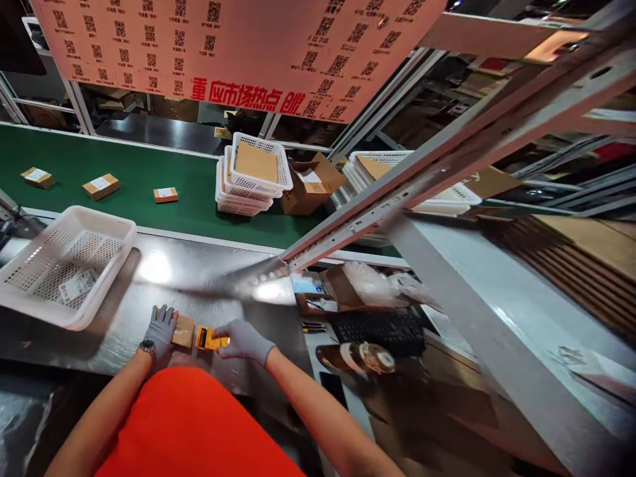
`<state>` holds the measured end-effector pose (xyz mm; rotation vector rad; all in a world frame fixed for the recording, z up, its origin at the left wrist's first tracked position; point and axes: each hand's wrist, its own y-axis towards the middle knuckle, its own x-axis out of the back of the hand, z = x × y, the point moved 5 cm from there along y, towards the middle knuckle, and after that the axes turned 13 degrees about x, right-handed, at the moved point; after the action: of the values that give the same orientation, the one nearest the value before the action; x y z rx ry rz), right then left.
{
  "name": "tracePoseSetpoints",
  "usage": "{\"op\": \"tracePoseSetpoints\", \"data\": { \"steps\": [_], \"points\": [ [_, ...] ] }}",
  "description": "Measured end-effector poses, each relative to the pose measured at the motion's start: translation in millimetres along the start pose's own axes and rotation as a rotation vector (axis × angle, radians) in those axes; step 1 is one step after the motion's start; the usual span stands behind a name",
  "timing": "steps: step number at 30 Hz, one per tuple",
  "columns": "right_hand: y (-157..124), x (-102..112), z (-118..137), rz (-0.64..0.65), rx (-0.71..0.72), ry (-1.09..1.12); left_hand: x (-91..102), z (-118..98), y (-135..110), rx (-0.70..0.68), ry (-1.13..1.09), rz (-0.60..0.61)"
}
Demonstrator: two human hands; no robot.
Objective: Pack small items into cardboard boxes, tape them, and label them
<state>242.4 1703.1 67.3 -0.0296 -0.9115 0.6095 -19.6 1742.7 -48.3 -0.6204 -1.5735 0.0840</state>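
Observation:
A small cardboard box (183, 330) lies on the metal table (213, 262), close to my body. My left hand (161, 329), in a grey glove, presses against the box's left side and steadies it, fingers pointing away from me. Just right of the box, my right hand (243, 341), gloved as well, grips a yellow tape dispenser (207, 338) whose dark front end faces the box. A small gap shows between dispenser and box. The palm side of both hands is hidden.
Left on the table stands a white plastic basket (130, 232) with a labelled packet (78, 287) inside. Behind runs a green conveyor (199, 175) carrying small boxes, stacked baskets (261, 149) and an open carton (303, 199). A metal post (358, 222), keyboard (377, 332) and bottle (355, 356) are right.

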Motion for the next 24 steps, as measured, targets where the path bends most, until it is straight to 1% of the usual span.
{"op": "tracePoseSetpoints", "data": {
  "steps": [3,5,6,8,10,12,14,16,18,20,22,24],
  "points": [
    [22.4,-5.9,5.2,0.034,-0.079,0.064,1.2,-0.9,-0.4,-0.012,-0.007,-0.013],
    [30.8,-2.2,4.5,0.045,-0.144,0.127,3.0,-1.5,-1.8,-0.03,0.001,-0.028],
    [30.6,3.0,2.2,0.052,-0.166,0.128,4.3,-1.4,-2.5,-0.034,0.006,-0.041],
    [21.4,19.2,-7.2,0.054,-0.207,0.027,6.6,-0.5,-3.1,-0.026,0.015,-0.06],
    [4.5,37.5,-22.6,0.023,-0.283,-0.144,8.1,0.1,-2.6,-0.007,0.017,-0.063],
    [-12.8,50.8,-39.2,-0.056,-0.372,-0.267,9.6,-0.8,-1.4,0.009,0.018,-0.06],
    [-25.7,54.2,-54.7,-0.159,-0.457,-0.308,12.2,-3.7,0.0,0.018,0.018,-0.076],
    [-33.7,48.1,-67.9,-0.253,-0.535,-0.3,14.5,-6.6,1.8,0.039,0.028,-0.099],
    [-37.6,35.0,-77.4,-0.326,-0.592,-0.249,15.3,-8.3,3.3,0.059,0.044,-0.118],
    [-38.0,19.0,-80.8,-0.415,-0.615,-0.175,14.1,-8.1,4.1,0.058,0.062,-0.133],
    [-32.7,0.1,-75.7,-0.533,-0.581,-0.076,11.6,-5.8,3.8,0.039,0.08,-0.16],
    [-18.0,-25.2,-61.4,-0.633,-0.478,0.068,8.3,-2.3,3.1,0.024,0.097,-0.193]
  ]
}}
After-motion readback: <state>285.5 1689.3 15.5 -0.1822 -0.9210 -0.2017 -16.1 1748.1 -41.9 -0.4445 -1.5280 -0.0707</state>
